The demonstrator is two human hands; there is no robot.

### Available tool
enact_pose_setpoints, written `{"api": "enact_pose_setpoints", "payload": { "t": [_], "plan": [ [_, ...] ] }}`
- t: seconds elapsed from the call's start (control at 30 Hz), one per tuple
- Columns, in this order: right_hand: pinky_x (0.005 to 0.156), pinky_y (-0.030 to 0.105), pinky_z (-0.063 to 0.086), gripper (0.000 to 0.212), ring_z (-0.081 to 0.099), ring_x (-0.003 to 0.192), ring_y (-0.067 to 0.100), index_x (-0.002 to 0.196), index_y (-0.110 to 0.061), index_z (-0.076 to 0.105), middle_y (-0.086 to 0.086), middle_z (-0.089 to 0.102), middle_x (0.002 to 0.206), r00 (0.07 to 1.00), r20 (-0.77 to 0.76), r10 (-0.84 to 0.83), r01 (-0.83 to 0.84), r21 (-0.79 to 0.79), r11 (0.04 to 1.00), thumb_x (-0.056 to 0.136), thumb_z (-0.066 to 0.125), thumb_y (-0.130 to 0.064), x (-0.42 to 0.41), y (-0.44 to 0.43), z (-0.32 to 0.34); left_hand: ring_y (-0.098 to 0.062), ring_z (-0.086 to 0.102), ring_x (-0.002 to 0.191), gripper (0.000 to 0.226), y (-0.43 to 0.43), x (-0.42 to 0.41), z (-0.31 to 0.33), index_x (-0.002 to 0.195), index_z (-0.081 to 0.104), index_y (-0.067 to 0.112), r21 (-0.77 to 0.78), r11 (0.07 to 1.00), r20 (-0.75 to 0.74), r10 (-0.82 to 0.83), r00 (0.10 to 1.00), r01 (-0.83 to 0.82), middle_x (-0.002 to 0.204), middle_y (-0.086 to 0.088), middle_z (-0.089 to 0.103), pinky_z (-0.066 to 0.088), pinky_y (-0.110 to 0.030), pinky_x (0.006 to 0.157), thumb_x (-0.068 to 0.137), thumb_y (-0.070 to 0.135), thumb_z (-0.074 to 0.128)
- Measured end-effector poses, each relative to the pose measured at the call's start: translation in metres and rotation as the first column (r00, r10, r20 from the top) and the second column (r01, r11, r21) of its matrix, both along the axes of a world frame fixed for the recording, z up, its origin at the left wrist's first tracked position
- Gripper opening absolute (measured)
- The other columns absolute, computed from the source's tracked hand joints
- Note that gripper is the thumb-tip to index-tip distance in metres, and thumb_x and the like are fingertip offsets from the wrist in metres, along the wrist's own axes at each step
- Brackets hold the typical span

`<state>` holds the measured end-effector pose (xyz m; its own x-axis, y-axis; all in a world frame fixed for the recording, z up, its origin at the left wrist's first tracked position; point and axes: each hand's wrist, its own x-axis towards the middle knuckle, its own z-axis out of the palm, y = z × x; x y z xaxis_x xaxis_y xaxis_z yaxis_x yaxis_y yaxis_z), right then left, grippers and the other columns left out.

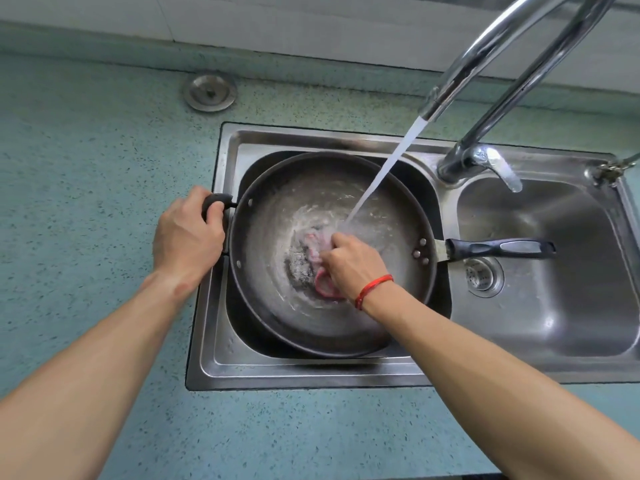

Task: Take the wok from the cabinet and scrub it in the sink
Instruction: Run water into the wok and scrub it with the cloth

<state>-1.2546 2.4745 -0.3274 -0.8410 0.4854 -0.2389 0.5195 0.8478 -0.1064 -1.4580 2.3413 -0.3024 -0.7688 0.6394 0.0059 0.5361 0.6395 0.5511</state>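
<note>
Speckled teal countertop [104, 202], one steel two-basin sink [311, 372]; I log one round dark wok [346, 327] in the left basin. The left hand [187, 237] curls round its stubby side handle [216, 201]; the right hand [353, 265] pinches one pink scrubber [325, 289] against the wet bottom.

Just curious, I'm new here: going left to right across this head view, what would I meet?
Left hand gripping the wok → right hand holding a scrubber → long black handle → right basin.
</note>
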Motion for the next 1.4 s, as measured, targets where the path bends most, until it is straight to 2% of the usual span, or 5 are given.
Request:
{"api": "enact_pose_setpoints", "payload": {
  "t": [0.27, 0.57, 0.73, 1.0, 1.4],
  "plan": [
    [0.079, 0.041, 0.052, 0.042, 0.059, 0.101, 0.032, 0.116, -0.006, 0.061, 0.015, 0.057, 0.107, 0.983, 0.057, -0.177, 0.180, -0.052, 0.982, 0.091, 0.063, -0.039, 0.009, 0.013, 0.015, -0.030, 0.051, 0.078, 0.019, 0.001, -0.001, -0.002, 0.094, 0.055, 0.012, 0.000, 1.000, -0.022, 0.007, 1.000, -0.007, 0.083, -0.011, 0.059, 0.036, -0.036, 0.065, 0.100, 0.028, 0.047],
    [0.041, 0.026, 0.047, 0.027, 0.062, 0.061, 0.026, 0.062, -0.013, 0.071, 0.005, 0.056, 0.064, 0.997, -0.074, -0.027, 0.026, -0.019, 0.999, 0.045, 0.091, -0.020, -0.021, -0.021, -0.003, -0.028, 0.049, 0.078, 0.018, 0.001, -0.001, -0.001, 0.096, 0.054, 0.013, -0.003, 1.000, -0.023, 0.009, 1.000, -0.009, 0.084, -0.011, 0.057, 0.034, -0.035, 0.065, 0.101, 0.029, 0.046],
    [0.084, 0.044, 0.051, 0.045, 0.052, 0.117, 0.036, 0.114, -0.001, 0.064, 0.019, 0.056, 0.119, 0.997, -0.001, -0.078, 0.078, -0.034, 0.996, 0.086, 0.066, -0.037, -0.039, 0.008, -0.002, -0.029, 0.051, 0.081, 0.019, 0.001, -0.002, -0.003, 0.099, 0.057, 0.013, 0.001, 1.000, -0.026, 0.009, 1.000, -0.009, 0.087, -0.011, 0.059, 0.036, -0.035, 0.068, 0.100, 0.030, 0.046],
    [0.084, 0.048, 0.055, 0.048, 0.056, 0.109, 0.039, 0.137, -0.007, 0.042, 0.022, 0.052, 0.118, 0.963, 0.210, -0.168, 0.164, 0.036, 0.986, 0.095, 0.059, -0.024, 0.019, 0.025, 0.009, -0.029, 0.048, 0.079, 0.021, 0.001, -0.002, -0.004, 0.099, 0.056, 0.010, -0.008, 1.000, -0.038, 0.017, 0.999, -0.017, 0.085, -0.011, 0.056, 0.034, -0.037, 0.067, 0.100, 0.029, 0.047],
    [0.075, 0.037, 0.051, 0.033, 0.063, 0.093, 0.034, 0.098, -0.006, 0.067, 0.014, 0.059, 0.102, 0.986, 0.165, 0.013, 0.032, -0.271, 0.962, 0.087, 0.059, -0.036, 0.014, -0.046, 0.022, -0.029, 0.051, 0.080, 0.022, 0.001, -0.001, -0.002, 0.100, 0.057, 0.011, -0.010, 1.000, -0.022, 0.017, 1.000, -0.018, 0.088, -0.012, 0.060, 0.037, -0.037, 0.065, 0.101, 0.030, 0.046]
  ]
}}
